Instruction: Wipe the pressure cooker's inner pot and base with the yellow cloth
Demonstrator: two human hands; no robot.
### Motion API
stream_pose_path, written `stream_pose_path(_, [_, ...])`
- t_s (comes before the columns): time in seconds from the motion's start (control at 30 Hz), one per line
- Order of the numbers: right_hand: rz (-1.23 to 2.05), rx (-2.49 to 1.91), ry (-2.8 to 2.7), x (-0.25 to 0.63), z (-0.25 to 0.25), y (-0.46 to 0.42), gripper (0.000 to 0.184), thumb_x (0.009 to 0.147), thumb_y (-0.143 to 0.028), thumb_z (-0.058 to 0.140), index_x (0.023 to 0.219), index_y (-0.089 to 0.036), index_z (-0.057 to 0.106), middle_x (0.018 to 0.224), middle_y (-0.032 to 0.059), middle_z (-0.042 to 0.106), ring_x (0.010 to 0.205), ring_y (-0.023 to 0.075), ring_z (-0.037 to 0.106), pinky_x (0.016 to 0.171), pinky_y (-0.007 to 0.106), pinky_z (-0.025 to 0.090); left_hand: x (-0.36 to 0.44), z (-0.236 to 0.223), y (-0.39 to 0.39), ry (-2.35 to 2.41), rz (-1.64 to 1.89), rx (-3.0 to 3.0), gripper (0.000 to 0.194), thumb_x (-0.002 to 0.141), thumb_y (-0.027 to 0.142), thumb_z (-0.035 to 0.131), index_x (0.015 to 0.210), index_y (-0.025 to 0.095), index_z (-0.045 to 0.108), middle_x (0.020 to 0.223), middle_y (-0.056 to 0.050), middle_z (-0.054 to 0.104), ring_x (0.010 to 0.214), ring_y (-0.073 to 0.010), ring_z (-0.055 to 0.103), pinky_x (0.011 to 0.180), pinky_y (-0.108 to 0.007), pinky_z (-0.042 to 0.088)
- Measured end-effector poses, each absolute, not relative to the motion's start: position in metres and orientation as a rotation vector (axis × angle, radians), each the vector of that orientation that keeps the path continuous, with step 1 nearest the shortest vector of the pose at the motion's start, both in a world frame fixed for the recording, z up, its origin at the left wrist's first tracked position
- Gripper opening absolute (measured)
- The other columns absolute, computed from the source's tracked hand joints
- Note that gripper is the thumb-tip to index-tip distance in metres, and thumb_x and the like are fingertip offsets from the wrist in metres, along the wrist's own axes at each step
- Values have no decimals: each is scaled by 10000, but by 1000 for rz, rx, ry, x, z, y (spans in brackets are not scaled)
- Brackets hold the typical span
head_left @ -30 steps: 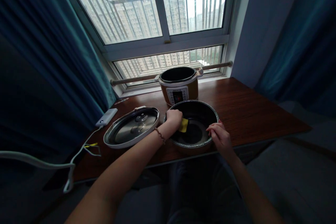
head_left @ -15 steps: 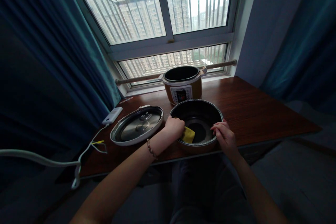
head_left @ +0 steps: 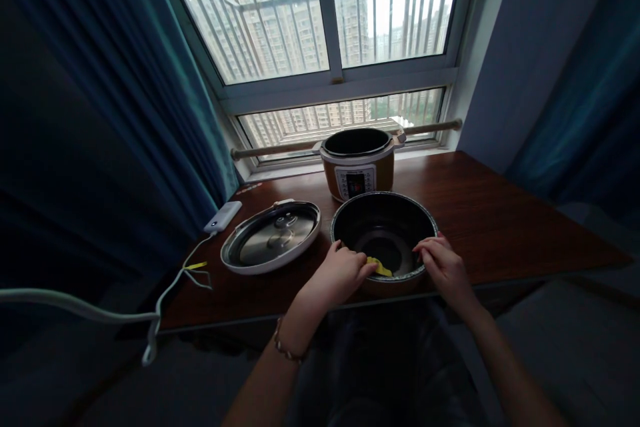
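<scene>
A dark inner pot [head_left: 384, 210] stands on the wooden table [head_left: 490, 220] near its front edge. My left hand [head_left: 343, 271] is closed on a yellow sponge [head_left: 379, 268] and presses it against the pot's near inside wall. My right hand [head_left: 444, 263] grips the pot's rim on the right side, fingers curled over the edge. A bracelet sits on my left wrist.
Behind the pot stands a gold electric cooker body [head_left: 358, 162] with a control panel. The cooker lid [head_left: 273, 244] lies upside down to the left, beside a white power bank [head_left: 223, 216] with a cable trailing off the table. Blue curtains hang on both sides of the window.
My left hand has slid the sponge from the pot's left wall round to the near wall, towards me. The right hand kept its hold on the rim. The view has shifted left.
</scene>
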State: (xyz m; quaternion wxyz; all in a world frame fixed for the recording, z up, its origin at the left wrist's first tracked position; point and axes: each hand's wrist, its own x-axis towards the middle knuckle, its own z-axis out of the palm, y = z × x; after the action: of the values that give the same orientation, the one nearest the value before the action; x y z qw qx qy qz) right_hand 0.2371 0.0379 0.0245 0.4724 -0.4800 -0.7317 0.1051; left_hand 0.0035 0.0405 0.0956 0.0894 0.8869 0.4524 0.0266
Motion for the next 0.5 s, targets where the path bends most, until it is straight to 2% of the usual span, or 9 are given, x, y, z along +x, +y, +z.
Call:
stream_pose_path(0.1, [322,-1275,-1893,239,42,37,166,852,-216,444,846,-211,610,847,20,633,874,178,562,1000,418,288,5,87,32,1436,261,2598,398,913,430,320,810,203,631,820,-26,669,896,-178,578,1029,-456,225])
stream_pose_path(0.17, [369,-1334,-1925,235,58,40,171,847,-226,448,877,-209,616,885,33,649,860,184,581,925,384,368,7,81,28,1468,375,2594,347,904,410,361,816,208,629,819,-20,665,897,-176,567,1042,-456,212])
stream_pose_path(0.23, [430,-1342,-1979,224,73,48,202,853,-229,425,906,-206,618,895,46,656,839,186,595,810,334,433,8,74,26,1491,513,2580,291,894,395,394,888,216,624,866,-21,663,915,-181,558,1045,-460,216])
stream_pose_path(0.3, [521,-1296,-2106,208,84,63,233,856,-208,397,915,-200,621,888,51,660,824,180,603,746,299,447,9,67,25,1500,667,2555,280,889,392,406,995,218,597,962,-33,653,959,-190,547,1053,-470,209])
stream_pose_path(0.4, [794,-1174,-2401,179,88,93,230,823,-156,416,892,-192,632,859,35,669,797,156,611,729,261,452,11,58,24,1510,857,2513,315,893,378,399,1110,194,535,1104,-63,610,1046,-203,519,1066,-474,194])
stream_pose_path(0.5, [1110,-1028,-2624,154,78,120,201,733,-125,521,881,-198,637,779,-12,667,694,122,603,670,234,471,14,49,24,1568,964,2468,315,891,340,405,1135,162,495,1121,-88,591,1078,-206,505,1070,-466,198])
